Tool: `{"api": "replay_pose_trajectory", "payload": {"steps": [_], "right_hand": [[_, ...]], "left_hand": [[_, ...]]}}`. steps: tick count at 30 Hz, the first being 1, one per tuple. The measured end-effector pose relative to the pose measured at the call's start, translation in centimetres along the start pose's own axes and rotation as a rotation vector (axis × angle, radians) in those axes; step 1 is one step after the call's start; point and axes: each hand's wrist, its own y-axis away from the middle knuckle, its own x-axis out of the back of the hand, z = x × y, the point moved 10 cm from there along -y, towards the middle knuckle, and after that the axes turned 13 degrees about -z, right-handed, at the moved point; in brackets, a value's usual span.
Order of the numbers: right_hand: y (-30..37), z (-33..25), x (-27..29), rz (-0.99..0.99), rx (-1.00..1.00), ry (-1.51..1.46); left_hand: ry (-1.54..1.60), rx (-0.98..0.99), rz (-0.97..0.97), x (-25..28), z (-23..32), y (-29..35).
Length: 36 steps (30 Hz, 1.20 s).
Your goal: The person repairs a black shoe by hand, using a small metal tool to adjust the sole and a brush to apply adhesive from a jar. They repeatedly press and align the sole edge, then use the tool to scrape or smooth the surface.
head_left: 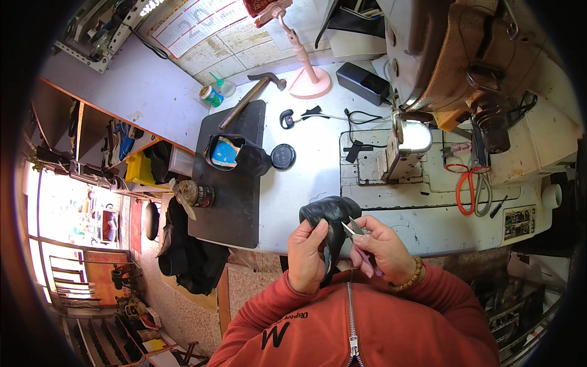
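Close in front of my body, a soft black leather piece hangs over the near edge of the white worktable. My left hand is closed on its left side, with the thumb on top. In my right hand is a small pair of scissors with pinkish handles. Their blades stand slightly apart and point at the leather next to my left thumb. Whether the blades touch the leather I cannot tell. Part of the leather is hidden behind my fingers.
A sewing machine stands to the right, with red-handled scissors beside it. On the left, a dark mat bears a hammer, a black leather item with blue inside and a jar. Behind are a pink stand and a black box.
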Motion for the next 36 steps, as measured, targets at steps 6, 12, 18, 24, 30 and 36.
{"api": "replay_pose_trajectory", "payload": {"steps": [6, 12, 18, 24, 30, 36], "right_hand": [[0.6, -1.4, 0.1, 0.22, 0.311, 0.549], [0.3, -0.5, 0.6, 0.271, 0.474, 0.56], [-0.6, 1.1, 0.7, 0.188, 0.452, 0.128], [-0.3, 1.6, 0.6, 0.225, 0.463, 0.087], [0.8, -1.5, 2.2, 0.52, 0.518, 0.241], [1.9, -3.5, -1.7, 0.118, 0.609, 0.415]], "left_hand": [[0.033, 0.013, 0.014, 0.2, -0.4, -0.1], [0.036, 0.013, 0.01, 0.9, -0.8, 0.0], [-0.005, 0.015, 0.037, 0.9, -0.8, 0.0], [0.025, 0.023, 0.042, 0.3, -0.8, 0.1], [-0.028, -0.016, -0.043, 0.0, -1.1, 0.4], [-0.025, -0.03, -0.003, 0.2, -1.1, 0.4]]}}
